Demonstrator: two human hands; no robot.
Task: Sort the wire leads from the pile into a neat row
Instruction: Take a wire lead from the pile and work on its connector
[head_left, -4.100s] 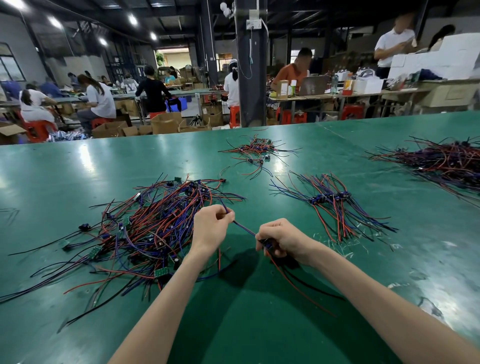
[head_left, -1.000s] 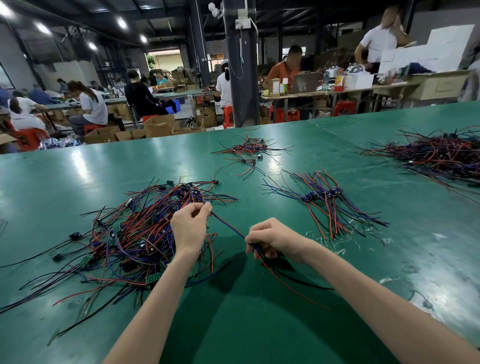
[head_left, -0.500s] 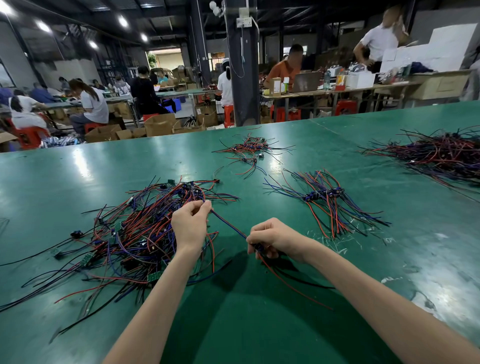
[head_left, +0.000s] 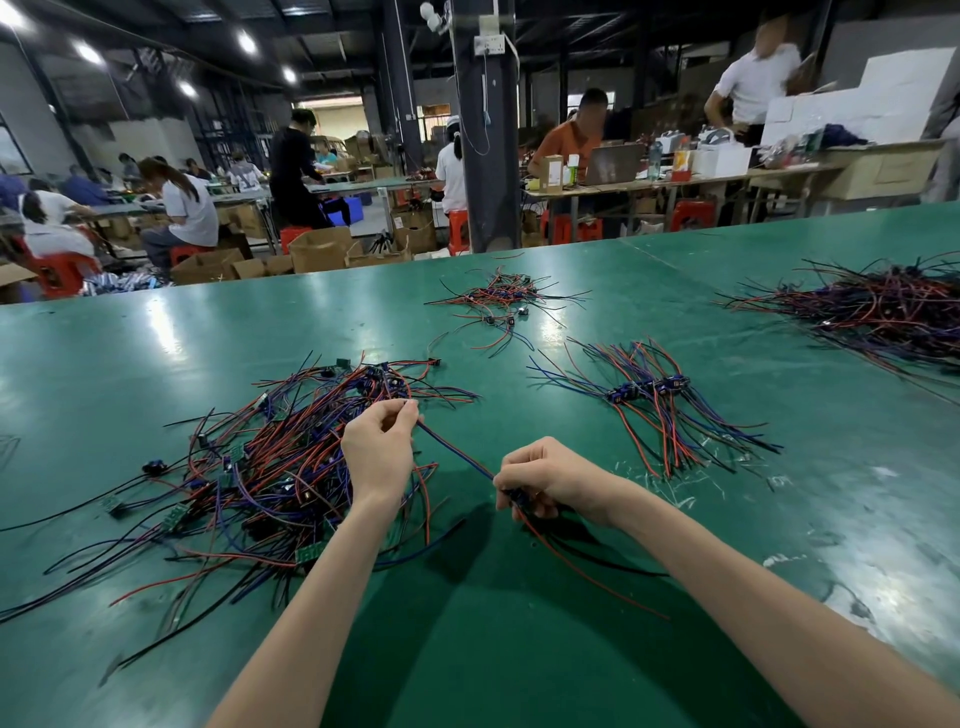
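A tangled pile of red, blue and black wire leads (head_left: 249, 467) lies on the green table (head_left: 519, 649), left of centre. My left hand (head_left: 379, 452) pinches the far end of a blue wire (head_left: 454, 452) just above the pile's right edge. My right hand (head_left: 545, 480) grips the lead's small connector end, with red and black wires trailing from under it toward me. The blue wire runs taut between both hands. A sorted row of leads (head_left: 649, 400) with connectors lined up lies to the right.
A small loose bunch of leads (head_left: 498, 301) sits further back at centre. A large heap of wires (head_left: 883, 312) fills the far right of the table. Beyond the table's far edge are a dark pillar (head_left: 483, 130), cardboard boxes, stools and seated workers.
Both hands keep their hold on the same lead. The left hand has shifted slightly left and up toward the pile, stretching the blue wire a little longer.
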